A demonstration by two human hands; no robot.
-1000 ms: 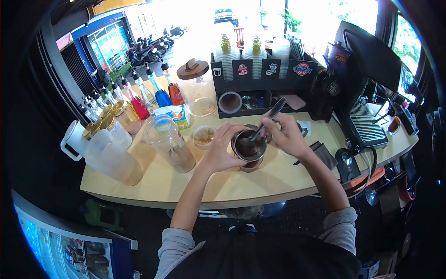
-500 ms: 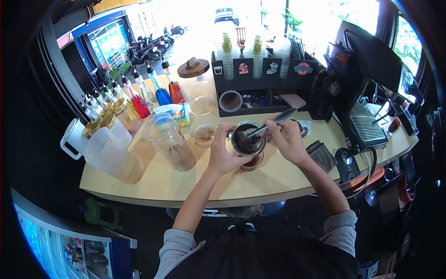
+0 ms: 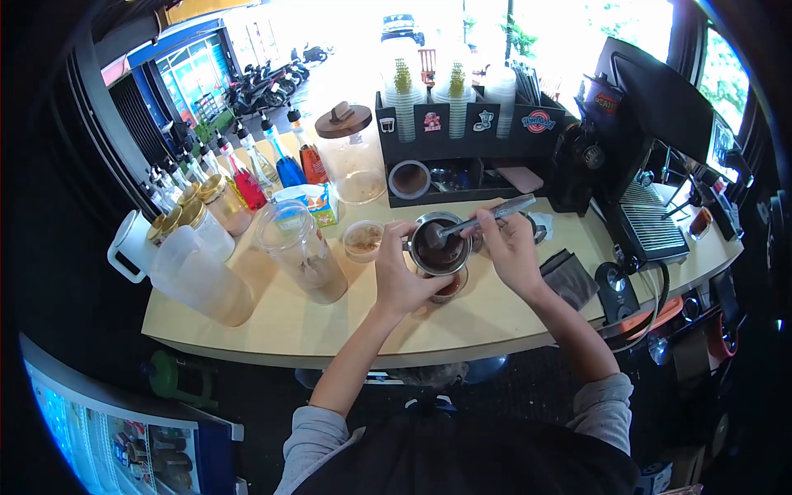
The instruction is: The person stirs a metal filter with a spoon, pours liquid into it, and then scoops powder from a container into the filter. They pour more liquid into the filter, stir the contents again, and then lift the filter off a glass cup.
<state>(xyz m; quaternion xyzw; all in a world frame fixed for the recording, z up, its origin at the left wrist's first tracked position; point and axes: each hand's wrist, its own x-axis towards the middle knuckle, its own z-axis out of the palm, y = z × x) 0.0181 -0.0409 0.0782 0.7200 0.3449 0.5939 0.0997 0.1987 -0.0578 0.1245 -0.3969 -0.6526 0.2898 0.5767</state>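
My left hand is wrapped around a metal pitcher, tilted so that dark brown contents show inside. A metal spoon is pinched in my right hand, its bowl down inside the pitcher and its handle pointing up to the right. Just below the pitcher, partly hidden by it and by my left thumb, stands a glass with reddish-brown liquid. A small tub of brown stuff sits to the left of my left hand.
Left on the counter stand a tall clear jar, a translucent pitcher, a tissue box and several syrup bottles. A black organizer with cups is behind. A dark cloth and an espresso machine are right.
The spoon's handle has swung lower and further right as my right hand turned. The pitcher's contents look darker and smoother. My left hand keeps nearly the same place.
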